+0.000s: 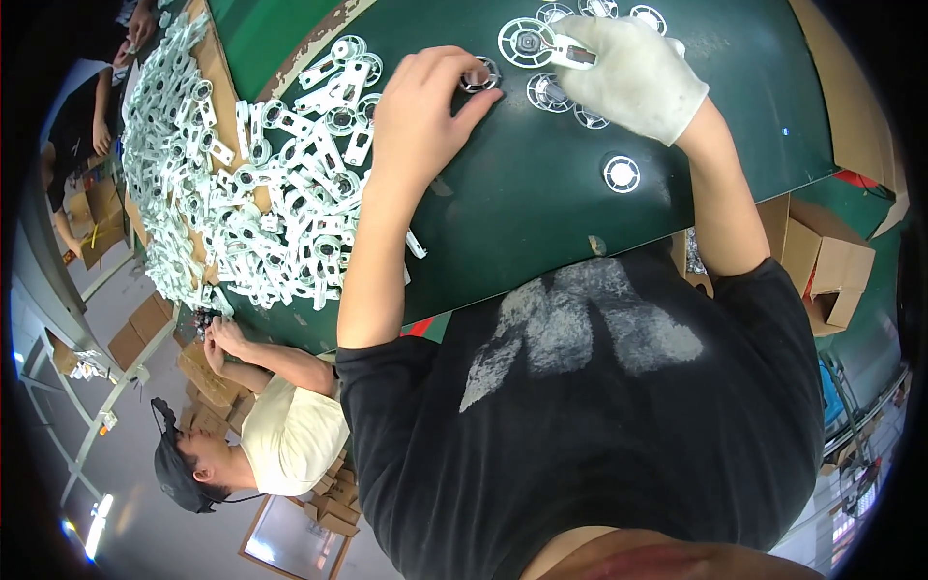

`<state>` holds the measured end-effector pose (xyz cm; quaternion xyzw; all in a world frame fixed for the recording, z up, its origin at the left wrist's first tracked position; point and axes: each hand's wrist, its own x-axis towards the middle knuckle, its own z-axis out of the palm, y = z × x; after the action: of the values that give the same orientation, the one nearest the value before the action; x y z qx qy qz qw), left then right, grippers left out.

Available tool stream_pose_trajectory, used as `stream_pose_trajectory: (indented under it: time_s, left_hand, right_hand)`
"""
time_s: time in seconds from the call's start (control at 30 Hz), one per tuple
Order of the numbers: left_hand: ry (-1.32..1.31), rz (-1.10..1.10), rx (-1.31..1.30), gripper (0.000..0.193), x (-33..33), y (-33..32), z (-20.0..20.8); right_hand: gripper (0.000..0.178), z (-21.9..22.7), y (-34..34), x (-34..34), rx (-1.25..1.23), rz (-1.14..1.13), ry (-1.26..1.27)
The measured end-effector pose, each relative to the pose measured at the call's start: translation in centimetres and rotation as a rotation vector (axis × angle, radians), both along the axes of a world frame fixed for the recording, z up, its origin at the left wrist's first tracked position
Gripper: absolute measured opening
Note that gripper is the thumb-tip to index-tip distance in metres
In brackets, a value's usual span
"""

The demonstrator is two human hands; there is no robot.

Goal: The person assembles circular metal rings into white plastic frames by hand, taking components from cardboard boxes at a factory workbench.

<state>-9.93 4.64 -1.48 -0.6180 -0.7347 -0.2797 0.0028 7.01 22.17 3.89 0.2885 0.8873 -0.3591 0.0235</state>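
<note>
My bare left hand (418, 121) curls its fingers over a small round spoked cover (492, 75) at the table's far side, with the thumb beside it. In a white work glove, my right hand (633, 82) grips a white plastic part with a round spoked head (528, 43) and a short handle. The head points left, toward my left hand. Several spoked covers (548, 93) lie beside and beyond the glove, some partly hidden by it. Nearer to me, a single white spoked cover (622, 174) lies apart on the dark green table (522, 213).
A large heap of white parts (280, 208) spreads over the table's left side, partly on cardboard. At the lower left, a person in a pale shirt (290, 440) works at the table edge. Another person's arm (101, 121) shows at far left. Cardboard boxes (836, 261) stand at right.
</note>
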Motion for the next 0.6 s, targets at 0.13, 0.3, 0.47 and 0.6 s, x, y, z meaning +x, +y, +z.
stream_pose_trajectory:
  time_s: [0.13, 0.3, 0.47, 0.6]
  left_hand:
    - [-0.071, 0.097, 0.176, 0.053, 1.1, -1.5, 3.1]
    - [-0.02, -0.011, 0.104, 0.062, 3.6, -0.8, 3.8]
    - [-0.171, 0.011, 0.137, 0.052, 3.9, -1.1, 3.3]
    - [-0.167, 0.009, 0.161, 0.053, 3.9, -1.5, 2.8]
  right_hand:
    - [0.033, -1.5, -0.6, 0.3, 0.123, 0.072, 0.087]
    - [0.034, -1.6, -2.3, 0.6, 0.19, 0.241, 0.14]
    - [0.032, -1.5, -2.8, 0.2, 0.137, 0.225, 0.138]
    - [0.03, -1.7, -2.7, 0.4, 0.012, 0.263, 0.211]
